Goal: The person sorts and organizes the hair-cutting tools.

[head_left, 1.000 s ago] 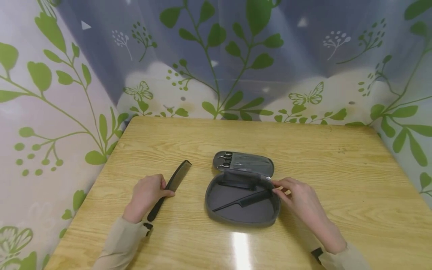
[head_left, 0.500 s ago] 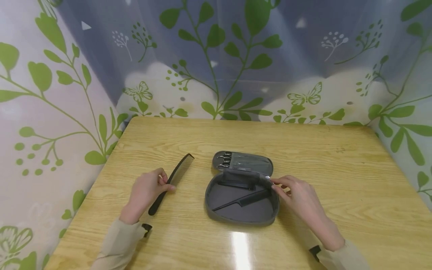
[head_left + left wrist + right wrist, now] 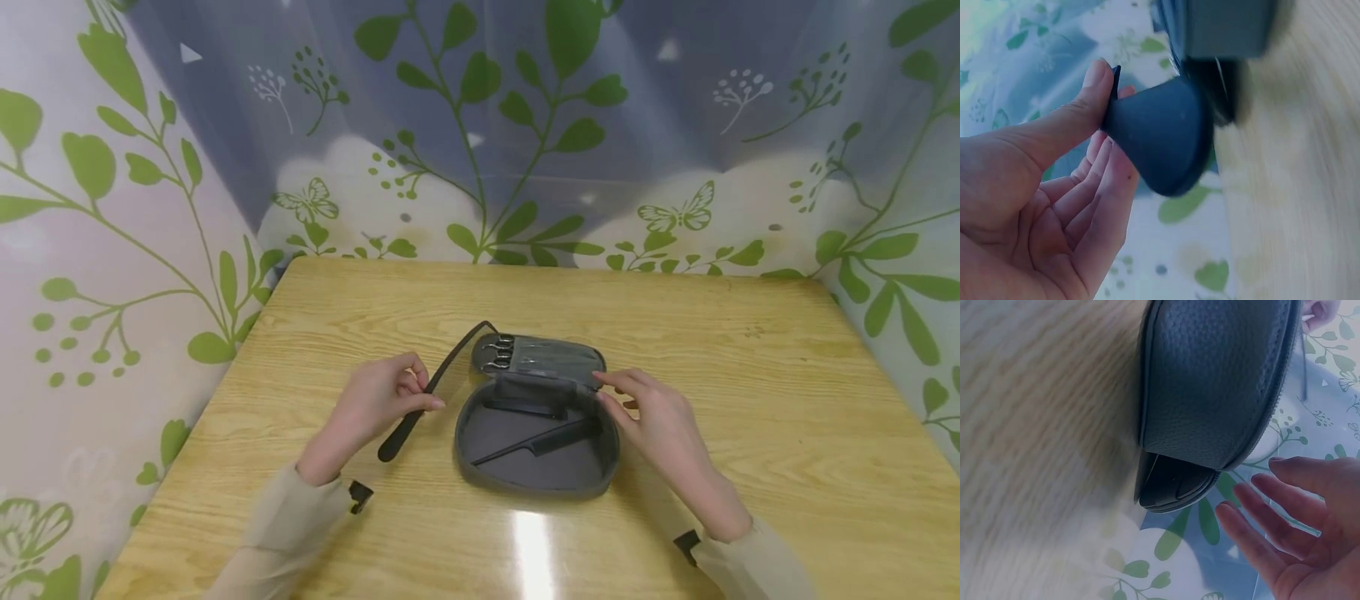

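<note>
Thumb and fingers of my left hand point(image 3: 375, 404) pinch a black comb point(image 3: 459, 350), whose far end overlaps the open lid in the head view. Its wide handle end point(image 3: 1163, 134) faces the left wrist camera. A dark grey zip case point(image 3: 525, 490) lies open on the table. Inside it rest a rat-tail comb point(image 3: 566, 438) and another slim black item point(image 3: 525, 408). Scissor handles point(image 3: 502, 354) stick out of the lid's pocket. Beside the case's right hinge corner is my right hand point(image 3: 660, 417); the right wrist view shows its loosely bent fingers point(image 3: 1250, 540) apart from the case, holding nothing.
The wooden table point(image 3: 750, 358) reaches back to a curtain point(image 3: 420, 208) printed with leaves and butterflies. More patterned cloth point(image 3: 135, 250) hangs along the left side, and also on the right. A bright light reflection falls on the table in front of the case.
My left hand has carried the comb right and away from me, toward the case lid, turning it edge-on. My right hand has shifted slightly up along the hinge corner and its fingers have loosened.
</note>
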Demonstrator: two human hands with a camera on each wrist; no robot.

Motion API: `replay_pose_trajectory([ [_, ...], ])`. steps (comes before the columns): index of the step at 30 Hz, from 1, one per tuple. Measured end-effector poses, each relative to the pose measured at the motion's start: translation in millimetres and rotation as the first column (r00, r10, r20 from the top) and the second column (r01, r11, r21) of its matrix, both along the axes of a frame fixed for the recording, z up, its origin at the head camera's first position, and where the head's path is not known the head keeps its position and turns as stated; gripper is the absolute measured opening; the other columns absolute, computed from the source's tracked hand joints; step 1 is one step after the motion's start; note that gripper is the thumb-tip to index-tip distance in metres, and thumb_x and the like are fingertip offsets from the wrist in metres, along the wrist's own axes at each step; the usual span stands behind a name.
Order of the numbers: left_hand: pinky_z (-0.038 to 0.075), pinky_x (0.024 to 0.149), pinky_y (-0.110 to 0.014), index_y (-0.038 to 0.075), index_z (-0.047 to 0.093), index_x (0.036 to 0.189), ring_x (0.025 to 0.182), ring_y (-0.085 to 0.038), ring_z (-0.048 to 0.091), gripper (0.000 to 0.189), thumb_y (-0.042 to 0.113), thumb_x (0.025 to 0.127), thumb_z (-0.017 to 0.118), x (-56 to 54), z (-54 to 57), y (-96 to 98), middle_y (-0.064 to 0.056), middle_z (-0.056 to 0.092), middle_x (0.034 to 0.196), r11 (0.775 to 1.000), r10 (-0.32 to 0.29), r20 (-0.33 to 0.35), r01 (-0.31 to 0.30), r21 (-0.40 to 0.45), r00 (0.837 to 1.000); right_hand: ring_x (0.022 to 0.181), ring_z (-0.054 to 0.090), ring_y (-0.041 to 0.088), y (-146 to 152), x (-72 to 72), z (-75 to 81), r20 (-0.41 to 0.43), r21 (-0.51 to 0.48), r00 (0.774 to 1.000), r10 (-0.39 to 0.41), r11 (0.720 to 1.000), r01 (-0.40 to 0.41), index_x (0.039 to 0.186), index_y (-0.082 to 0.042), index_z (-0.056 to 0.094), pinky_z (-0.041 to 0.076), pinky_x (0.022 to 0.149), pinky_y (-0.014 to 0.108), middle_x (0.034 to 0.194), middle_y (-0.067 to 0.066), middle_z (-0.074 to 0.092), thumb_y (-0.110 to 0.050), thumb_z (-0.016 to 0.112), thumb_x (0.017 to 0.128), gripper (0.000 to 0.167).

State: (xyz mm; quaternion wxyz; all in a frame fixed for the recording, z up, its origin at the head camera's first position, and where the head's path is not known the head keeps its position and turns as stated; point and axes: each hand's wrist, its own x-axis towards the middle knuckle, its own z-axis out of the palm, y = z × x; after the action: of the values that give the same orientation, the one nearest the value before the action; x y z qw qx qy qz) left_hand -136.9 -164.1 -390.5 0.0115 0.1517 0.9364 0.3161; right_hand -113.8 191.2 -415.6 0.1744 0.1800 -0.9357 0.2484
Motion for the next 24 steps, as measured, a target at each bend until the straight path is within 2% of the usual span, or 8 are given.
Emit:
replay_pose_trajectory([
  [4,0.05,0.066,-0.028,0.013,0.061,0.085,0.065,-0.003,0.067,0.027,0.025,0.082,0.085,-0.9,4.6,15.6,0.007,0.073,0.073,0.995,-0.086,0.03,0.085,0.049,0.996,0.079,0.074,0.027,0,-0.3,-0.5,0.018,-0.031,1.0,-0.005,1.0,0.006,0.119,-0.006,0.075,0.061,0.065,0.04,0.106,0.011,0.074,-0.011,0.074,0.094,0.026],
  [9,0.052,0.065,-0.024,0.014,0.062,0.086,0.065,0.0,0.066,0.024,0.023,0.083,0.084,-0.9,4.6,36.0,0.008,0.074,0.076,0.976,-0.21,-0.006,0.21,0.055,0.978,0.09,0.074,0.026,0,-0.8,1.7,0.068,-0.135,0.998,0.015,0.991,-0.006,0.128,-0.005,0.07,0.062,0.07,0.037,0.112,0.012,0.075,-0.015,0.067,0.1,0.03],
  [14,0.052,0.066,-0.019,0.015,0.061,0.087,0.069,0.0,0.067,0.025,0.023,0.082,0.084,1.4,1.7,57.2,0.008,0.072,0.078,0.946,-0.318,-0.015,0.318,0.064,0.948,0.095,0.074,0.022,-2,0.4,6.5,0.202,-0.3,0.974,0.104,0.953,-0.04,0.136,-0.01,0.066,0.061,0.075,0.028,0.114,0.008,0.075,-0.02,0.064,0.102,0.036],
  [16,0.052,0.066,-0.019,0.015,0.06,0.087,0.07,0.0,0.067,0.025,0.022,0.082,0.084,2.8,0.6,64.6,0.008,0.072,0.077,0.933,-0.353,-0.016,0.353,0.074,0.936,0.093,0.075,0.019,-3,1.4,7.5,0.238,-0.332,0.962,0.135,0.942,-0.05,0.134,-0.011,0.067,0.06,0.076,0.026,0.112,0.006,0.076,-0.021,0.065,0.101,0.035],
  [19,0.051,0.065,-0.018,0.015,0.06,0.086,0.069,0.0,0.066,0.027,0.023,0.08,0.085,4.1,-1.7,73.0,0.008,0.071,0.076,0.919,-0.387,-0.041,0.389,0.064,0.921,0.087,0.075,0.017,-4,3.4,7.7,0.26,-0.362,0.952,0.163,0.93,-0.06,0.127,-0.011,0.071,0.061,0.074,0.029,0.103,0.004,0.076,-0.02,0.066,0.1,0.029],
  [22,0.051,0.064,-0.017,0.015,0.061,0.086,0.068,0.0,0.066,0.027,0.024,0.08,0.086,4.6,-3.1,77.9,0.007,0.071,0.075,0.916,-0.395,-0.063,0.398,0.048,0.916,0.079,0.075,0.02,-4,5.0,7.1,0.272,-0.453,0.94,0.206,0.889,-0.063,0.124,-0.008,0.07,0.062,0.072,0.037,0.098,0.008,0.074,-0.012,0.065,0.1,0.025],
  [24,0.051,0.063,-0.016,0.015,0.062,0.086,0.067,0.0,0.066,0.027,0.024,0.08,0.086,4.7,-4.0,79.5,0.007,0.072,0.075,0.916,-0.394,-0.065,0.398,0.048,0.917,0.078,0.075,0.022,-3,5.4,6.8,0.277,-0.512,0.933,0.229,0.857,-0.058,0.123,-0.005,0.07,0.062,0.071,0.039,0.101,0.014,0.072,-0.008,0.066,0.099,0.025],
])
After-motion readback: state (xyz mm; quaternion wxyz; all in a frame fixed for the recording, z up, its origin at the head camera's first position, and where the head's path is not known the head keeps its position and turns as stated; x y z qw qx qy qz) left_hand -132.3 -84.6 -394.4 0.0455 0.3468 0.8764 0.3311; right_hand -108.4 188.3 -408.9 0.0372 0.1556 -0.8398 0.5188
